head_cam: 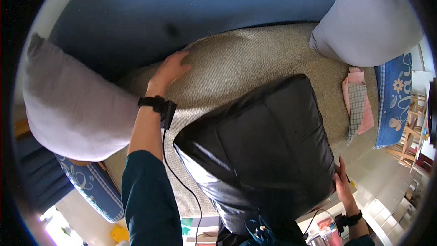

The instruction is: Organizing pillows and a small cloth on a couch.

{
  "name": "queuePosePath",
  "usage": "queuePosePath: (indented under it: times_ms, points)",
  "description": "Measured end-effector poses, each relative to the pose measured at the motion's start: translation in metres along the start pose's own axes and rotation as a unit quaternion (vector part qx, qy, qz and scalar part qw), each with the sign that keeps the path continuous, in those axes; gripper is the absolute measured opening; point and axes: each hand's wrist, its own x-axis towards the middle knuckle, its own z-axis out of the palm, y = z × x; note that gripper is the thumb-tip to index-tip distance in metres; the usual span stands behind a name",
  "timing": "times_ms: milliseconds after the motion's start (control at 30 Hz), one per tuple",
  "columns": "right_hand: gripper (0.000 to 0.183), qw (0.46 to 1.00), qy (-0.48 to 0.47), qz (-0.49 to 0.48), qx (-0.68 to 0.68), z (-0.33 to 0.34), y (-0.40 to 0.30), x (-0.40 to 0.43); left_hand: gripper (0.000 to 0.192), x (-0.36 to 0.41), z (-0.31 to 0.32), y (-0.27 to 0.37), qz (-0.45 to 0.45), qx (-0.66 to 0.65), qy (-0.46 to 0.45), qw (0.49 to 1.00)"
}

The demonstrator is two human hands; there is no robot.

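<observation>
My left hand (172, 67) rests at the back edge of the woven beige sofa cover (252, 54), its fingers spread where the cover meets the blue backrest (211, 3). My right hand (342, 181) is at the right side of a shiny black cushion (269, 143), which is close to my body; part of that hand is hidden behind it. A light grey pillow (82, 106) leans at the left, beside my left forearm. Another grey pillow (368, 20) stands against the backrest at the far right.
A pink and checked cloth (357, 102) lies on the seat at the right. Blue patterned covers drape the right armrest (394, 102) and left armrest (92, 184). Wooden chairs (408, 136) stand beyond on the right. A black cable (184, 186) hangs from my left wrist.
</observation>
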Motion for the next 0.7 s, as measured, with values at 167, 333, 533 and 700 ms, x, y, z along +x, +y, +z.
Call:
queuePosePath:
  times_ms: [167, 333, 533, 700]
  points:
    - [0.075, 0.999, 0.042, 0.02, 0.016, 0.014, 0.003, 0.008, 0.062, 0.081, 0.031, -0.024, -0.067, 0.06, -0.072, 0.993]
    - [0.08, 0.997, 0.055, 0.06, 0.014, 0.015, 0.002, 0.018, 0.058, 0.113, 0.044, -0.028, -0.108, 0.043, -0.128, 0.985]
    - [0.078, 0.992, 0.059, 0.104, 0.026, 0.019, -0.017, 0.021, 0.026, 0.116, 0.056, -0.028, -0.006, 0.075, -0.083, 0.994]
    - [0.079, 0.992, 0.061, 0.108, -0.002, 0.015, -0.014, 0.022, 0.014, 0.104, 0.049, -0.005, 0.048, 0.202, 0.057, 0.976]
